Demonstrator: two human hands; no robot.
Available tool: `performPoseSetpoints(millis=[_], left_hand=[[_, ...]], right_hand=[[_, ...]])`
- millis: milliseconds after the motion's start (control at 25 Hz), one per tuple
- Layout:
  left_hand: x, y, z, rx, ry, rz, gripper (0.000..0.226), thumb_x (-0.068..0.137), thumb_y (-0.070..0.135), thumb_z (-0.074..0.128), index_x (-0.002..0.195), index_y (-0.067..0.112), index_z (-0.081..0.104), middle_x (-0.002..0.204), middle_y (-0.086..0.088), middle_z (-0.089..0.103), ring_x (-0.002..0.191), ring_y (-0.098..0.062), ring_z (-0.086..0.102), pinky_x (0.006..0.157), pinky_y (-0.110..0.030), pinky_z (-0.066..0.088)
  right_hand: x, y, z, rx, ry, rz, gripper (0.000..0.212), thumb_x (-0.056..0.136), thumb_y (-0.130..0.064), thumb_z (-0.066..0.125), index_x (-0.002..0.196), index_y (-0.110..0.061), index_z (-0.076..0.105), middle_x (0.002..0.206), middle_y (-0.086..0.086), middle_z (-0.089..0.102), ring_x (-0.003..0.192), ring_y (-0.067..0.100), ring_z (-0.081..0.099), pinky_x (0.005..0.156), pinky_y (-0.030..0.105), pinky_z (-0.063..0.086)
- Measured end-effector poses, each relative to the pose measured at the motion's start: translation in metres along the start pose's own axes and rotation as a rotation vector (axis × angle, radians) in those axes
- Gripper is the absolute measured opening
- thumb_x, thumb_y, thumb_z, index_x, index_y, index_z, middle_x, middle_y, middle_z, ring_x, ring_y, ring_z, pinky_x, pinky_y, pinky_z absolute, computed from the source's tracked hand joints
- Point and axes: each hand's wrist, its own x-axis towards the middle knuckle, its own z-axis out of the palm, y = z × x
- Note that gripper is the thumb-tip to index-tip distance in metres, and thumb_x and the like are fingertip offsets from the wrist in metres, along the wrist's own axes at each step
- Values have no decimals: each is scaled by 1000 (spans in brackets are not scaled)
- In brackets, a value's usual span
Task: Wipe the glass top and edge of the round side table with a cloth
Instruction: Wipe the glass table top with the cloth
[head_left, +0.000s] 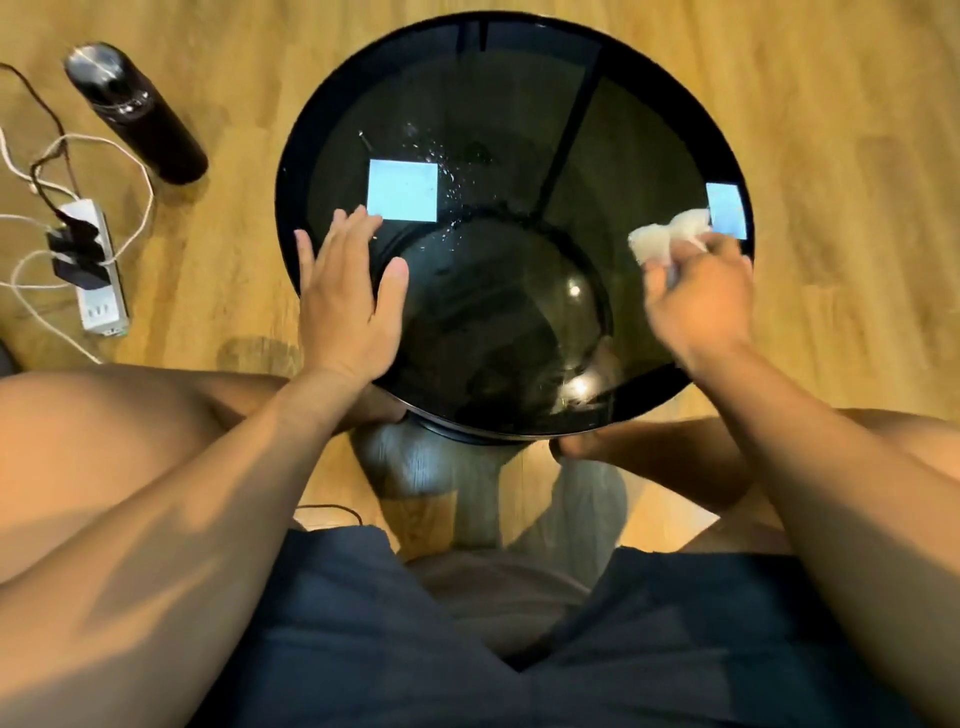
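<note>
Wiping step: your left hand (345, 296), flat and released, steadies the bench (293, 171) at its left rim; your right hand (701, 301), grasping the cloth (667, 236), should sweep inward over the droplets (441, 161).

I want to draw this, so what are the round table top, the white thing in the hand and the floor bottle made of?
Table top: dark tinted glass, glossy; it mirrors lights and is see-through.
Cloth: soft fabric, maybe paper, matte, crumpled in the right hand.
Bottle: probably metal, dark satin body, shinier cap.
</note>
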Motion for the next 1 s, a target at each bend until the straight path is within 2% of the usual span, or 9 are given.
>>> performPoseSetpoints(millis=[120,200,320,400,520,680,800,920,1000], left_hand=[[-1,-1,2,-23,6,9,52,97,35,31,138,7,45,148,-12,47,145,-27,31,123,-49,3],[-2,-5,1,-35,17,24,52,96,35,30,136,6,47,145,-13,49,144,-29,33,122,-51,4],[-1,-4,1,-12,33,8,50,96,32,30,135,6,48,144,-14,51,144,-30,33,122,-53,4],[0,-4,2,-6,23,-23,48,97,31,30,135,8,47,144,-13,50,144,-28,32,122,-52,3],[-1,-5,2,3,27,-25,46,97,31,30,134,8,47,143,-13,52,144,-29,33,123,-49,3],[1,-3,1,-11,26,-47,46,98,33,29,134,10,47,143,-11,52,143,-26,35,124,-46,5],[1,-2,2,-14,24,-52,47,98,34,29,135,11,47,143,-10,51,143,-25,35,124,-45,6],[-1,-4,1,-8,30,-23,47,98,33,29,134,10,48,141,-11,53,143,-28,34,123,-48,5],[-1,-3,1,2,25,-2,48,97,33,28,133,8,48,140,-13,54,144,-30,33,123,-49,4]], right_hand=[[-69,-108,14,397,6,-291,37,83,-38,54,109,-13,61,110,15,56,96,35,52,79,41,39],[-108,-156,8,316,-116,-523,33,85,-34,56,108,-13,68,121,15,57,97,37,52,80,42,43],[-95,-118,-3,317,-154,-652,27,77,-22,67,101,-14,73,120,16,62,90,41,57,70,42,53],[-63,-53,-7,243,-155,-537,34,76,-26,60,105,-11,68,117,18,62,91,40,60,75,38,54],[6,47,-20,56,-216,-111,45,76,-45,38,96,-13,62,114,20,64,103,32,62,86,28,49],[-5,18,-26,-40,-162,60,37,86,-41,47,92,-10,68,115,21,63,103,39,61,87,41,49],[-78,-69,-18,102,-75,-137,31,83,-34,55,94,-9,70,111,20,61,90,43,59,75,40,49],[-126,-149,-13,217,-194,-454,27,84,-31,60,104,-17,71,121,12,59,97,33,53,76,39,49],[-121,-149,-15,228,-248,-621,32,86,-31,60,115,-22,70,130,5,56,104,30,50,78,37,49]])
